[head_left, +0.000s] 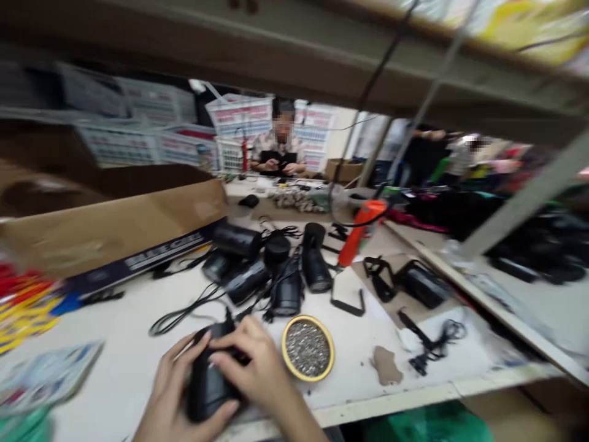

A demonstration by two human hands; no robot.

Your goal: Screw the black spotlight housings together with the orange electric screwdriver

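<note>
**Materials and finishes on the bench**

A black housing (209, 380) of smooth, faintly glossy plastic is gripped between the left hand (172, 387) and the right hand (255, 362). Just beside it, a round dish (307, 348) with a shiny yellow rim is filled with grainy grey metal pieces. The table (363, 344) is surfaced in matt white, chipped to brown. Matt brown cardboard (110, 227) is seen behind, and an orange tool (361, 233) of glossy plastic.

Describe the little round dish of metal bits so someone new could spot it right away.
Start at the white worktable and find the person's two hands, the left hand and right hand, gripping a black cylindrical housing at the near edge. Just right of the right hand sits the yellow-rimmed dish. It is the only round, open container, filled with small grey metal pieces.
</note>
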